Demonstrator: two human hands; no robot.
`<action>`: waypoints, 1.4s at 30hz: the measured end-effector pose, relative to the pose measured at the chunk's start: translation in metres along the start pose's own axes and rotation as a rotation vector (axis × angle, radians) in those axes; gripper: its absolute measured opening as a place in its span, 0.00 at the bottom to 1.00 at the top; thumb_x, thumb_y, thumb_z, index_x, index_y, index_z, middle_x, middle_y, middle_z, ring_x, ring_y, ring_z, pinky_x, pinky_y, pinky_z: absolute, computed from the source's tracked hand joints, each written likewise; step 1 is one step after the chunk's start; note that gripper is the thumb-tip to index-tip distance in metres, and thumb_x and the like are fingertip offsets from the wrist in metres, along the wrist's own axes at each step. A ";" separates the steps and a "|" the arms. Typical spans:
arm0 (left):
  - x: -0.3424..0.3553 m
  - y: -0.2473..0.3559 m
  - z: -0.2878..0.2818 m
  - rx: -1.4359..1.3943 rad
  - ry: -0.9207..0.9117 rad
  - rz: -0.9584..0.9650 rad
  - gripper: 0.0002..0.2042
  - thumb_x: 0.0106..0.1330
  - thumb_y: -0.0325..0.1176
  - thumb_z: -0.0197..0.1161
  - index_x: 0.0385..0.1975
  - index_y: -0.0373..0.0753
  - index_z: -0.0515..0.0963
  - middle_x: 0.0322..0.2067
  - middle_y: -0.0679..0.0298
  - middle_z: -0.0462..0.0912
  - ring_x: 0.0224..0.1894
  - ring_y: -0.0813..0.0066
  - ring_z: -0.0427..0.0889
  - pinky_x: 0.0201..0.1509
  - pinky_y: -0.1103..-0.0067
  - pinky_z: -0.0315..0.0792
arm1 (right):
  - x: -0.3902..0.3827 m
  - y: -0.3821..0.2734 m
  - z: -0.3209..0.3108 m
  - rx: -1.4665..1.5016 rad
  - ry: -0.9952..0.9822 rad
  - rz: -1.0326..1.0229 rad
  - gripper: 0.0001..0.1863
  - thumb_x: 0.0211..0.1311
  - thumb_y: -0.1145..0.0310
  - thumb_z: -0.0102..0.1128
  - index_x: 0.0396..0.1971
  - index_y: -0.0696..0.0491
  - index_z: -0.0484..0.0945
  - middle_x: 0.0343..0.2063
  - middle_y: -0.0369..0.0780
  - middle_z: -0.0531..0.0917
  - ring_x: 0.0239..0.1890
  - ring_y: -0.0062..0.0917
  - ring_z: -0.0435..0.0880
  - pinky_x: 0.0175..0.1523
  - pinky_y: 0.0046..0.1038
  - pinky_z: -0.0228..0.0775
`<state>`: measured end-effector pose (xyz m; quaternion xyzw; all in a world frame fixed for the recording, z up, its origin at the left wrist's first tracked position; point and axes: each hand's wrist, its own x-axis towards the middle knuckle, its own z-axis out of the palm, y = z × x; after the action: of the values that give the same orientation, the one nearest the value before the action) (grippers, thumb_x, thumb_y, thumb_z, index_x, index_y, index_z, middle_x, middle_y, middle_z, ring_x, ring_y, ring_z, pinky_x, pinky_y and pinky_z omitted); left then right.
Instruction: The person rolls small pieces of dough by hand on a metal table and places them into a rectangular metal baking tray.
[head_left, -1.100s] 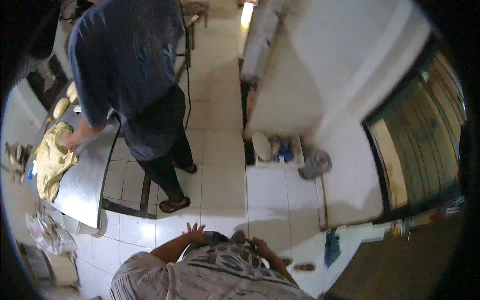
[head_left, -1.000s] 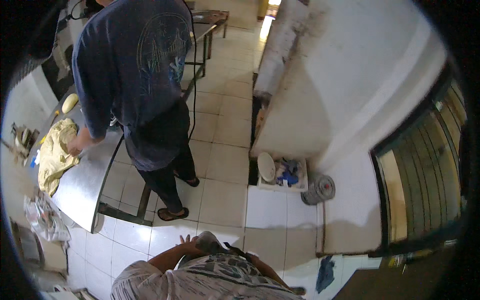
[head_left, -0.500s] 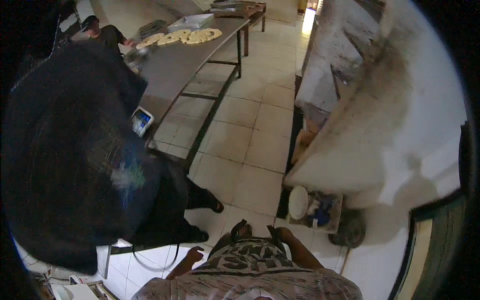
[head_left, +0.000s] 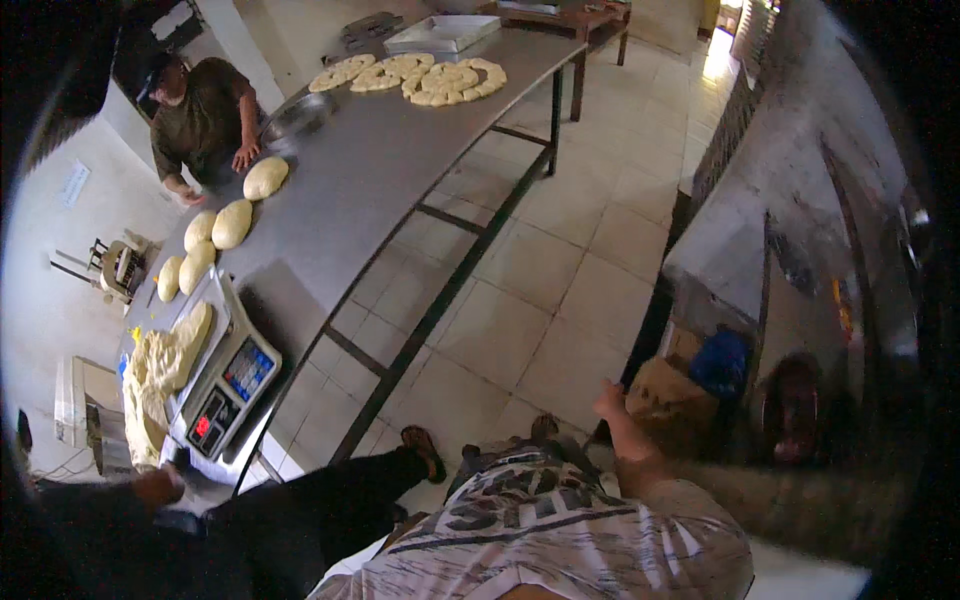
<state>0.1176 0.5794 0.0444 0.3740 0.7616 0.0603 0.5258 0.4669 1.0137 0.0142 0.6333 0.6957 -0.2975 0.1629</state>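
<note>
My right hand (head_left: pixel 610 400) hangs at the right side of my patterned shirt, beside the steel table's aisle; it is small and blurred, so its grip is unclear. My left hand is hidden. To my left, a digital scale (head_left: pixel 242 375) sits on the steel table (head_left: pixel 360 180) with a large dough mass (head_left: pixel 148 395) beside it. Several dough lumps (head_left: pixel 233 225) lie further along, and shaped dough rings (head_left: pixel 450 85) lie at the far end beside a white tray (head_left: pixel 442 30). A nearby co-worker's hand (head_left: pixel 160 485) is at the table's near end, beside the dough mass.
A co-worker's dark-clad leg (head_left: pixel 320 485) is close at my left. Another person (head_left: pixel 200 120) stands across the table. A tiled aisle (head_left: pixel 540 280) runs ahead. On the right are a stained wall, a blue bag (head_left: pixel 718 360) and brown items (head_left: pixel 665 400) at floor level.
My view has swung left and moved forward along the aisle, bringing the scale and dough lumps into sight. The nearby co-worker now sits low at the view's left. My left hand has left sight.
</note>
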 end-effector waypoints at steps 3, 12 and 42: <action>0.051 0.063 -0.040 0.221 0.105 0.053 0.10 0.60 0.36 0.53 0.33 0.38 0.76 0.27 0.49 0.80 0.34 0.51 0.79 0.39 0.63 0.73 | 0.073 -0.017 -0.059 0.061 0.061 -0.184 0.32 0.50 0.63 0.58 0.57 0.52 0.62 0.55 0.52 0.66 0.57 0.47 0.64 0.57 0.42 0.62; 0.199 0.401 -0.255 -0.049 0.749 0.385 0.05 0.61 0.30 0.57 0.31 0.36 0.72 0.24 0.53 0.76 0.28 0.54 0.76 0.33 0.69 0.71 | 0.216 -0.006 -0.128 0.234 -0.179 -0.245 0.29 0.51 0.58 0.59 0.53 0.52 0.68 0.43 0.50 0.78 0.46 0.41 0.76 0.48 0.39 0.68; 0.742 0.985 -0.784 0.289 1.504 0.678 0.07 0.61 0.33 0.57 0.35 0.39 0.77 0.36 0.56 0.78 0.46 0.51 0.72 0.53 0.64 0.65 | 0.746 -0.430 -0.793 -0.133 0.595 -1.306 0.28 0.56 0.61 0.55 0.56 0.58 0.64 0.57 0.48 0.66 0.61 0.39 0.62 0.63 0.45 0.50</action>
<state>-0.1712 1.9880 0.3065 0.5066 0.7557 0.3503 -0.2225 0.0577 2.0814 0.2644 0.1312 0.9638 -0.1061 -0.2066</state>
